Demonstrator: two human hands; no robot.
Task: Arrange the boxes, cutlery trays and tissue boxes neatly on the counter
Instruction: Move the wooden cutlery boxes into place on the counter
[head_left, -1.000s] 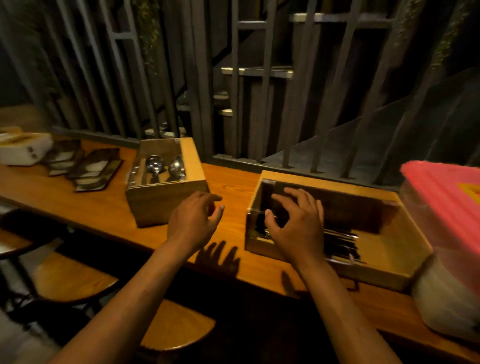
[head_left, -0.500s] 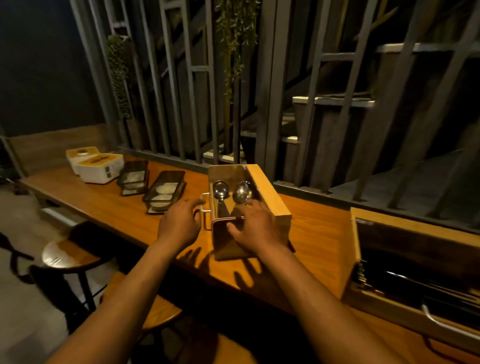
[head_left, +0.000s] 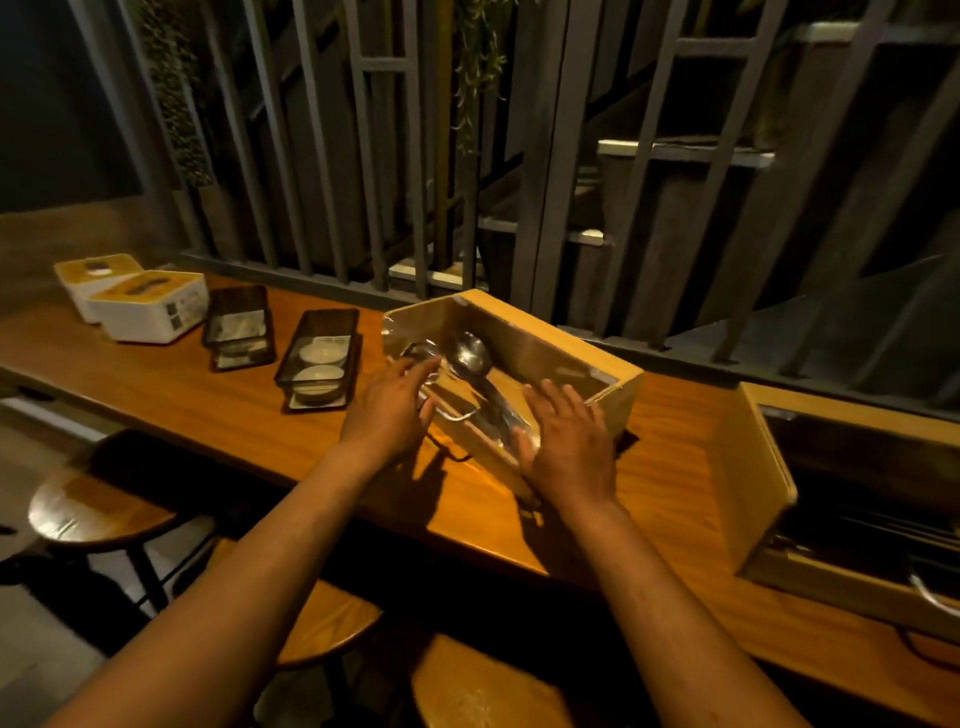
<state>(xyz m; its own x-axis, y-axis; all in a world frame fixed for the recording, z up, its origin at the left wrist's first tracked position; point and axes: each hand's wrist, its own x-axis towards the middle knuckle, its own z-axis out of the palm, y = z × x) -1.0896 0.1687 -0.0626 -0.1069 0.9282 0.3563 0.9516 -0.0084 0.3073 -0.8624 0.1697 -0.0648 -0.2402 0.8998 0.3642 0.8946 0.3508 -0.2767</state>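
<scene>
Hands are bracketing the skewed spoon box (head_left: 524, 358) on the counter (head_left: 208, 395), left hand (head_left: 387, 410) loosely curled at the handle, right hand (head_left: 569, 447) spread flat; an even two-handed turn should be squaring it.

Nothing is reading clearly from here; the nearer white rectangular tissue box with a yellow lid (head_left: 150, 306) is showing dark printed marks, too blurred to read.

My left hand (head_left: 387, 415) and right hand (head_left: 566, 447) are bare, with no rings, watch or gloves. Both forearms are uncovered; no sleeve shows anywhere.
</scene>
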